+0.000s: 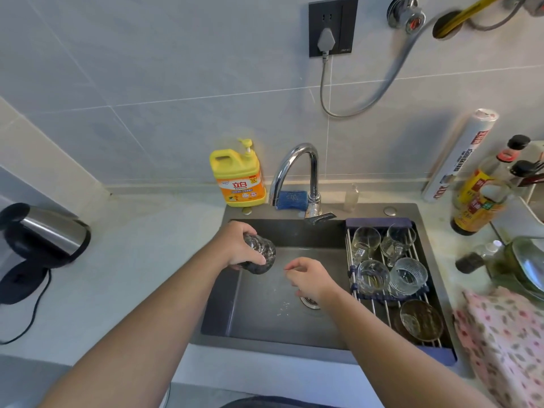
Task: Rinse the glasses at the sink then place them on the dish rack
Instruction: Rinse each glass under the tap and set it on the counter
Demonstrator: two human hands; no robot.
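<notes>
My left hand (238,245) grips a clear textured glass (260,254), tilted on its side over the left part of the dark sink (259,316). Beside it, a little to the right, my right hand (309,279) hovers over the basin with loosely curled fingers and holds nothing. The dish rack (412,340) spans the right side of the sink. On it stand several clear glasses, among them a ribbed one (407,275) and a wide one (421,319) at the near end. No water runs from the chrome faucet (297,169).
A yellow dish soap bottle (238,175) and a blue sponge (291,200) sit behind the sink. An electric kettle (44,234) is on the left counter. Bottles (479,198), a foil roll (462,154), a glass lid (527,266) and a floral cloth (506,343) crowd the right counter.
</notes>
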